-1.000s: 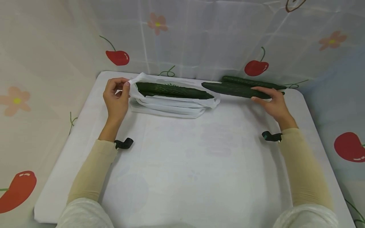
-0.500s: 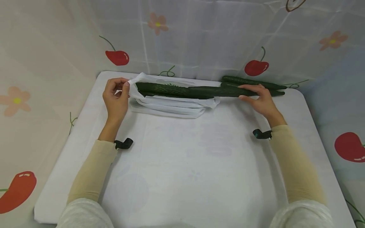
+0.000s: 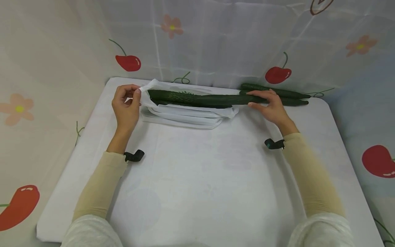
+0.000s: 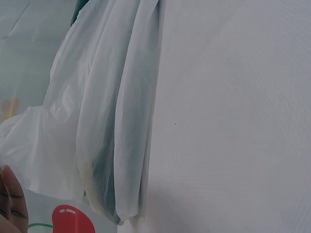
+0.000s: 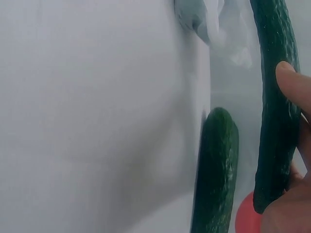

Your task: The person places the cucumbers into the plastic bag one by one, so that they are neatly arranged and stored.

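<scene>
A white plastic bag (image 3: 185, 118) lies along the back of the table with its mouth spread upward. My left hand (image 3: 127, 106) pinches the bag's left end between thumb and fingers. Inside the opening shows a dark green cucumber (image 3: 166, 97). My right hand (image 3: 271, 106) grips another cucumber (image 3: 237, 100) by its right end; its left part reaches over the bag's mouth and overlaps the one inside. In the right wrist view the thumb lies along this held cucumber (image 5: 277, 111), with its blunt end near the palm.
Two more cucumbers lie at the back right, one (image 3: 284, 92) against the curtain and one (image 3: 294, 102) in front, partly behind my right hand. A patterned curtain (image 3: 216, 44) rises behind the white table (image 3: 197, 178).
My right hand has moved left with its cucumber, bringing the far end over the bag's mouth. The left hand keeps its place on the bag.
</scene>
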Available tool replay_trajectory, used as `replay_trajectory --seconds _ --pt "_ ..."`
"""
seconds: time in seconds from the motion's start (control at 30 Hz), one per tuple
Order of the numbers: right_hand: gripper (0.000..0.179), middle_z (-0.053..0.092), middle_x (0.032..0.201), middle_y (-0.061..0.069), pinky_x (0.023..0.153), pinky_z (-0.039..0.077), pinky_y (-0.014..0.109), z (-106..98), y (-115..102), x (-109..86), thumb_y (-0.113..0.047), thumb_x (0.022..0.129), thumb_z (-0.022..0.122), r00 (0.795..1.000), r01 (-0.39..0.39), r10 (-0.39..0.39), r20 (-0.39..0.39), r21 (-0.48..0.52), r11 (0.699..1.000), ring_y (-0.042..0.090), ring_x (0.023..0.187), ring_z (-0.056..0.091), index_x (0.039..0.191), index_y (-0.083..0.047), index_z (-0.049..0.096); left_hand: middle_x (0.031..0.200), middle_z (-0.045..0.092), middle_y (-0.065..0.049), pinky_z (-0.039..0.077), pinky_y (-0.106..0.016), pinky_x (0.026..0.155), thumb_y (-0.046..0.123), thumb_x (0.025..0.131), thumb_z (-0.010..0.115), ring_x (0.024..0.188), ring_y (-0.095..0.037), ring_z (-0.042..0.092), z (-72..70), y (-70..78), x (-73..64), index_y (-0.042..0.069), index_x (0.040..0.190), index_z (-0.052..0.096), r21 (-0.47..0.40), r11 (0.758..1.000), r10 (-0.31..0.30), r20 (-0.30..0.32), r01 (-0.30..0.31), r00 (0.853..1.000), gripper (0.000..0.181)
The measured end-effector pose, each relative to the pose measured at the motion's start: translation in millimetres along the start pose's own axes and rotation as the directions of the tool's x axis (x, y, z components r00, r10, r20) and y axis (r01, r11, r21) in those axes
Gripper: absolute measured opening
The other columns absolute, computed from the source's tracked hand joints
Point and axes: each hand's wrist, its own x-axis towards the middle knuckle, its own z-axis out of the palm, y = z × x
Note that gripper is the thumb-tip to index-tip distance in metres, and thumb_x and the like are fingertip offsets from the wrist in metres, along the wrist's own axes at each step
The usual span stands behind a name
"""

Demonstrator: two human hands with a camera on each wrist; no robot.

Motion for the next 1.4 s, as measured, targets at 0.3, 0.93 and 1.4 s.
replay_trajectory --seconds 0.3,0.93,1.4 --pt "0.043 0.068 0.148 0.016 0.138 0.011 0.049 17 -8 8.5 -0.013 0.094 0.083 0.998 0.058 -0.058 -0.009 -0.019 0.998 0.033 0.145 0.053 0.136 -0.016 0.076 0.106 0.059 0.017 0.049 -0.013 0.069 0.007 0.106 0.063 0.089 -0.003 0.057 -0.2 -0.2 -0.7 -0.013 0.118 0.065 0.006 1.0 -0.009 0.005 0.009 1.0 0.023" --pt "0.043 0.072 0.143 0.014 0.123 0.019 0.06 49 -42 19.7 -0.019 0.095 0.083 0.994 0.104 -0.103 0.025 -0.072 0.992 0.032 0.132 0.052 0.137 -0.019 0.075 0.106 0.059 0.016 0.05 -0.013 0.068 0.007 0.106 0.063 0.088 -0.003 0.057 -0.8 2.3 1.0 -0.012 0.117 0.066 -0.001 1.0 0.0 0.004 0.0 1.0 0.022" --pt "0.042 0.079 0.129 0.012 0.108 0.023 0.059 86 -98 22.9 -0.031 0.096 0.082 0.986 0.156 -0.145 0.077 -0.159 0.975 0.035 0.108 0.055 0.136 -0.021 0.076 0.102 0.06 0.014 0.049 -0.013 0.065 0.007 0.104 0.064 0.084 -0.005 0.058 -3.7 5.3 4.0 -0.014 0.114 0.067 -0.052 0.998 0.026 -0.022 -0.027 0.999 0.023"
